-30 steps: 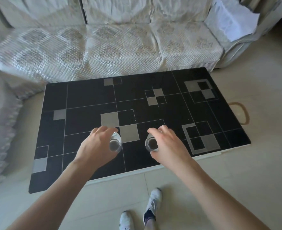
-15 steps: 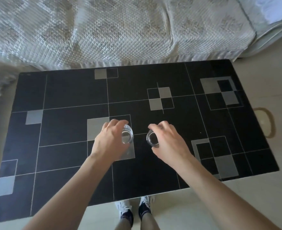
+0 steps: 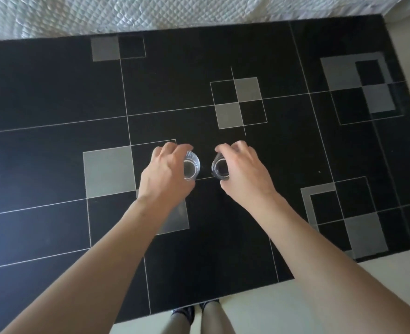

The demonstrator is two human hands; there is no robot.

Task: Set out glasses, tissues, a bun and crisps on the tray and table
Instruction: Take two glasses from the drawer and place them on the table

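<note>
Two small clear glasses are held upright over the middle of the black table (image 3: pixel 54 92), which has grey squares and thin white lines. My left hand (image 3: pixel 165 174) grips the left glass (image 3: pixel 191 166) with curled fingers and thumb. My right hand (image 3: pixel 243 172) grips the right glass (image 3: pixel 219 168) the same way. The glasses are a short gap apart, their open mouths facing up at me. I cannot tell whether their bases touch the table top. No tray, tissues, bun or crisps are in view.
A sofa with a quilted pale cover (image 3: pixel 151 10) runs along the table's far edge. Pale floor tiles (image 3: pixel 319 297) lie in front of the table, where my legs and shoes (image 3: pixel 199 314) show at the near edge.
Both hands have carried the glasses forward from the near edge towards the table's middle and closer together. The view has moved in over the table.
</note>
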